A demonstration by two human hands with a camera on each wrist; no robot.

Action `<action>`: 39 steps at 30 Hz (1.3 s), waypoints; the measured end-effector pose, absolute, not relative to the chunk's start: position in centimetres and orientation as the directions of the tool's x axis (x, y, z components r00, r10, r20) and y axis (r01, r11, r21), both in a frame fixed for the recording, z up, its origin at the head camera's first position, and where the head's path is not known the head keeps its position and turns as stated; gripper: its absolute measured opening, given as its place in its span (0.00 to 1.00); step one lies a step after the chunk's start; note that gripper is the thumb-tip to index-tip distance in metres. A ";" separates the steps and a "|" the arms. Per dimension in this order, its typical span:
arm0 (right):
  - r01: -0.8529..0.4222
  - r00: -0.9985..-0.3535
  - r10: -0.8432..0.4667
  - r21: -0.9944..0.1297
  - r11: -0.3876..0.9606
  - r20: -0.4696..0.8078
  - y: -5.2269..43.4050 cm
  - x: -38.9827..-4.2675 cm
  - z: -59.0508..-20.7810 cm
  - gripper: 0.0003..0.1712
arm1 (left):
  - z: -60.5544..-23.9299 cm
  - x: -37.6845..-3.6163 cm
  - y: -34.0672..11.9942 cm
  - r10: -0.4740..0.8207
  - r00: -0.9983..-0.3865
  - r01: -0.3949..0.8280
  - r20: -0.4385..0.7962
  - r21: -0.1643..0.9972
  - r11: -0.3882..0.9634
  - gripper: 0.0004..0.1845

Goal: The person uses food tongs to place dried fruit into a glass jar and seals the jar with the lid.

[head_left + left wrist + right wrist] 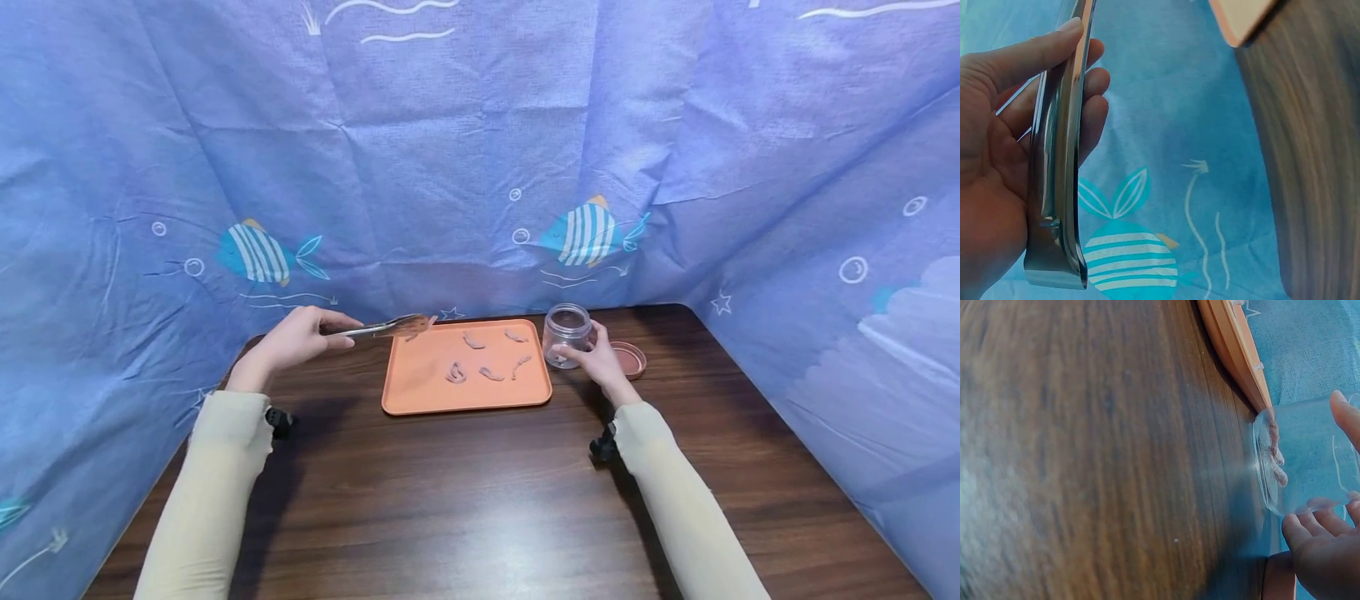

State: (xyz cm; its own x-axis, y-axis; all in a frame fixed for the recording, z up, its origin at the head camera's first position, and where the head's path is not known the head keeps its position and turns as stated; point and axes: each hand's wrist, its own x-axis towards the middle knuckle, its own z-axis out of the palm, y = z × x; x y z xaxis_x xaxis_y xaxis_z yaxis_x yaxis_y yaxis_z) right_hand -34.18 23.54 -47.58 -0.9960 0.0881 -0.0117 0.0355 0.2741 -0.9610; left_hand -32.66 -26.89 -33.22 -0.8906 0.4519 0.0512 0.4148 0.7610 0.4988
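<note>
A blue fabric backdrop printed with striped fish and bubbles (pixel 480 150) walls in the scene on three sides. Inside it stands a dark brown wooden table (pixel 480 492). At the far middle of the table lies a flat orange rectangular plastic tray (pixel 420 379), with several small pinkish shrimp-like pieces (pixel 491 373) scattered over its right half.

Just right of the tray stands a clear round plastic jar (pixel 566 332), upright with its mouth open. The right hand (pixel 596 360) curls its fingers around the jar's side; the right wrist view shows a few pinkish pieces at the jar's bottom. Just beside the jar, to its right, a round reddish-brown lid (pixel 628 359) lies flat on the table.

The left hand (pixel 296 337) grips shiny metal tongs (pixel 375 328), fingers and thumb wrapped around the handle. The tips of the tongs pinch one pinkish piece (pixel 416 325) above the tray's far left corner.
</note>
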 end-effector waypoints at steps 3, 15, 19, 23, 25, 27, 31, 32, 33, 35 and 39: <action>0.038 -0.996 0.087 -0.961 0.275 -0.014 23.6 -34.2 -47.6 0.62 | -32.8 -32.8 -26.6 0.428 -0.901 0.400 0.072 0.523 0.753 0.20; 0.019 -0.995 0.096 -0.958 0.285 0.009 23.3 -34.1 -47.8 0.59 | -32.8 -33.6 -25.1 0.382 -0.913 0.389 0.143 0.581 0.715 0.25; 0.018 -0.995 0.100 -0.958 0.285 0.011 23.2 -34.0 -47.7 0.58 | -32.9 -33.8 -24.2 0.377 -0.909 0.404 0.177 0.598 0.692 0.24; 0.025 -0.995 0.102 -0.962 0.273 0.003 23.2 -33.9 -47.5 0.58 | -33.0 -34.1 -23.1 0.390 -0.898 0.426 0.202 0.618 0.661 0.23; 0.034 -0.995 0.102 -0.963 0.268 -0.006 23.2 -33.9 -47.6 0.59 | -33.0 -34.4 -22.6 0.396 -0.895 0.432 0.207 0.628 0.647 0.23; 0.041 -0.995 0.104 -0.963 0.268 -0.013 23.3 -33.9 -47.6 0.60 | -32.9 -34.6 -21.9 0.393 -0.895 0.431 0.211 0.641 0.635 0.22; 0.046 -0.994 0.111 -0.964 0.263 -0.017 23.3 -34.0 -47.8 0.60 | -32.8 -35.0 -20.5 0.391 -0.891 0.438 0.230 0.660 0.611 0.21; 0.045 -0.994 0.111 -0.964 0.261 -0.017 23.4 -34.0 -47.8 0.60 | -32.8 -35.1 -20.1 0.390 -0.891 0.438 0.232 0.663 0.607 0.21; 0.047 -0.993 0.113 -0.964 0.261 -0.018 23.4 -34.0 -47.8 0.60 | -32.8 -35.2 -19.7 0.390 -0.891 0.439 0.235 0.666 0.603 0.21; 0.046 -0.994 0.111 -0.964 0.261 -0.017 23.4 -34.0 -47.8 0.61 | -32.9 -35.4 -18.9 0.394 -0.887 0.446 0.241 0.668 0.596 0.21; 0.041 -0.994 0.105 -0.962 0.269 -0.013 23.4 -34.0 -47.7 0.61 | -32.9 -35.9 -17.1 0.421 -0.870 0.474 0.256 0.669 0.573 0.21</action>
